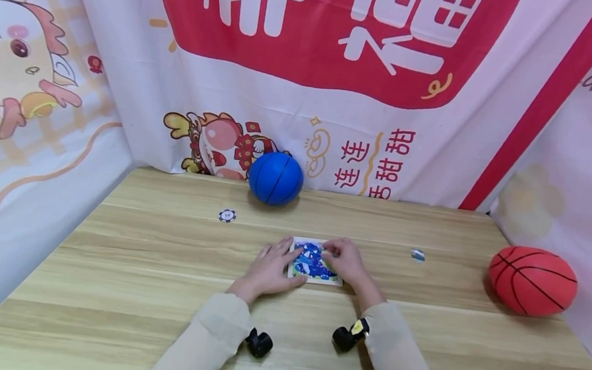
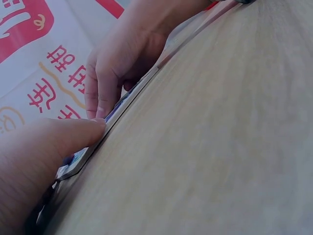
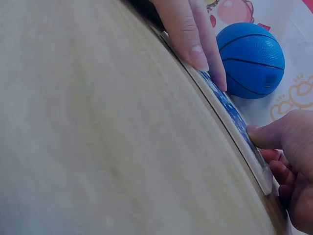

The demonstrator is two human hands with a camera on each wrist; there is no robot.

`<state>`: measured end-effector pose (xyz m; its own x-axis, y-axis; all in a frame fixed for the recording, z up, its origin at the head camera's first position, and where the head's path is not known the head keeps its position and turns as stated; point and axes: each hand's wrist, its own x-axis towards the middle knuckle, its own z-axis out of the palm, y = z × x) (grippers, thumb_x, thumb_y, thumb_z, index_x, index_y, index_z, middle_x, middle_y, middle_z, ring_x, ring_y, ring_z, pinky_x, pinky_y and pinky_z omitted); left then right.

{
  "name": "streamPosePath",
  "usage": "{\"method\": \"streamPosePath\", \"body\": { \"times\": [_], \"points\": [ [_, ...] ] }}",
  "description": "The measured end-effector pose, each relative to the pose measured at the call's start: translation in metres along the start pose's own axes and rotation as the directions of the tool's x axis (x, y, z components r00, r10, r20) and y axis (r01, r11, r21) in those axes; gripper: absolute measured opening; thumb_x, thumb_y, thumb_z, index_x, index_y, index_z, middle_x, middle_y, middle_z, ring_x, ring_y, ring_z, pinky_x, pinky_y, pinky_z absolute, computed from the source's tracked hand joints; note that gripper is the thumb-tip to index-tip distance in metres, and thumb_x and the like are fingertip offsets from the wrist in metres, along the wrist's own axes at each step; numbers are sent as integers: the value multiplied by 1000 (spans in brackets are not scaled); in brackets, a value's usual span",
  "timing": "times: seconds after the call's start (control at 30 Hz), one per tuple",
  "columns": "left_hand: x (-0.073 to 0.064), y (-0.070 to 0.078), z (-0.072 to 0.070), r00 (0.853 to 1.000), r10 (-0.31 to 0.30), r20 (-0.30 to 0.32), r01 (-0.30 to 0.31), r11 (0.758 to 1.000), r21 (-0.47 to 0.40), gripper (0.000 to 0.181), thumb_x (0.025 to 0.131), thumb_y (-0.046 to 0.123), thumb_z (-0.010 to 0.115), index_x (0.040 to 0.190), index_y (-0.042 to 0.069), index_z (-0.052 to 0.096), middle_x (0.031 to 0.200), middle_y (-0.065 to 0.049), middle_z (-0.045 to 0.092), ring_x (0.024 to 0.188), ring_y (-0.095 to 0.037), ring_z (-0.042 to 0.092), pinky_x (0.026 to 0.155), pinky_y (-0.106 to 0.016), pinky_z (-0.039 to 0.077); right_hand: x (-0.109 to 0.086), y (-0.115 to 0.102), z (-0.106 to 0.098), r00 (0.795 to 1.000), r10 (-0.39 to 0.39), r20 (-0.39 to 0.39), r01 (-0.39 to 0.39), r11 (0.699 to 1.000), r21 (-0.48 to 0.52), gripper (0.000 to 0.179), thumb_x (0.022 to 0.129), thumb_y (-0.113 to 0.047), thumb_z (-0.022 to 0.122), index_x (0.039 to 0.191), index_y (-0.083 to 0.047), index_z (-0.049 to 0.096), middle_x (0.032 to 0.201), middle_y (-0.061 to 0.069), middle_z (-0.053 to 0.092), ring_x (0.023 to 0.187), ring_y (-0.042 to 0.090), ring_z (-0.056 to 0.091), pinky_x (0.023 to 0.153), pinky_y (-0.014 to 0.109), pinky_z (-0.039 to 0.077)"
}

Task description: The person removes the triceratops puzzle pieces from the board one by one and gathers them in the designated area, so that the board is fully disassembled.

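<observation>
A small flat puzzle board (image 1: 314, 279) with a pale border and a mostly blue picture lies on the table between both hands. My left hand (image 1: 269, 269) rests along its left side with fingers fairly straight, the thumb at the near border. At the right side of the picture, my right hand (image 1: 343, 259) has its fingers bent and fingertips on the surface. In the right wrist view, its thumb (image 3: 268, 135) touches the blue picture (image 3: 229, 108) and several other fingers are curled. Whether a piece sits between thumb and index finger is hidden.
A small loose flat piece (image 1: 418, 254) lies to the right of the board. Behind left is a round chip (image 1: 227, 215) marked 10. A blue ball (image 1: 276, 178) stands at the table's back edge, a red ball (image 1: 533, 281) at the right. Printed cloth (image 1: 302, 109) hangs behind.
</observation>
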<state>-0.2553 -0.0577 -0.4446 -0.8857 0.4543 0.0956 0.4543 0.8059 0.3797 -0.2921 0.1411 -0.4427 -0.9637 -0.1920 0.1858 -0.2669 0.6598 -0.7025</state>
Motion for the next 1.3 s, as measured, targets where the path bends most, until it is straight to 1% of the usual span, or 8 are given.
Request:
{"method": "streamPosePath", "body": {
  "times": [0.2, 0.43, 0.53, 0.7, 0.93, 1.03, 1.3],
  "points": [
    [0, 0, 0, 1000, -12, 22, 13, 1000, -2, 74, 77, 62, 43, 135, 17, 30, 142, -10, 12, 128, -22, 8, 101, -43, 5, 1, -2, 4, 999, -16, -46, 15, 1000, -17, 14, 74, -6, 66, 88, -2, 63, 82, 6, 53, 78, 20, 49, 72, 35, 42],
    [1, -1, -1, 1000, -9, 23, 10, 1000, -4, 74, 77, 62, 43, 135, 17, 30, 142, -10, 12, 128, -23, 8, 101, -42, 5, 2, -7, 6, 996, 62, -57, -59, 997, 54, 12, 73, -3, 65, 82, -5, 58, 75, 4, 50, 71, 19, 45, 63, 31, 40],
    [1, -1, -1, 1000, -15, 27, 15, 1000, 0, 75, 77, 62, 42, 135, 17, 30, 142, -10, 12, 128, -22, 7, 101, -42, 4, 3, -7, 6, 996, 68, -64, -64, 996, 60, 11, 73, -3, 65, 82, -6, 59, 75, 3, 51, 70, 18, 46, 63, 30, 40],
    [1, -1, 0, 1000, -13, 21, 13, 1000, 3, 76, 77, 64, 41, 135, 17, 30, 142, -10, 12, 128, -22, 7, 101, -42, 4, 3, -9, 6, 997, 48, -55, -44, 996, 73, 13, 73, -4, 66, 85, -5, 61, 75, 3, 54, 70, 17, 48, 63, 29, 42],
    [1, 1, -1, 1000, 6, 14, -6, 1000, 1, 73, 78, 60, 43, 134, 15, 32, 141, -11, 14, 128, -23, 9, 101, -43, 5, 3, -13, 4, 1000, 18, -10, -17, 999, 48, 29, 74, -5, 66, 102, -2, 59, 75, 3, 53, 69, 17, 47, 63, 30, 41],
    [1, 2, -2, 1000, 4, 21, -4, 1000, -3, 73, 78, 60, 43, 134, 15, 32, 142, -11, 13, 128, -23, 8, 101, -43, 5, 3, -14, 4, 1000, 9, 3, -9, 999, 33, 30, 74, -8, 67, 103, -3, 61, 76, 3, 53, 70, 17, 48, 63, 30, 41],
    [-1, 1, -2, 1000, 5, 21, -4, 1000, -5, 72, 79, 59, 43, 134, 15, 32, 142, -12, 13, 128, -23, 8, 101, -43, 4, 7, -12, 8, 1000, -4, 3, 4, 1000, -12, 26, 73, -11, 68, 98, -3, 63, 76, 2, 54, 70, 17, 48, 63, 31, 41]
  ]
}}
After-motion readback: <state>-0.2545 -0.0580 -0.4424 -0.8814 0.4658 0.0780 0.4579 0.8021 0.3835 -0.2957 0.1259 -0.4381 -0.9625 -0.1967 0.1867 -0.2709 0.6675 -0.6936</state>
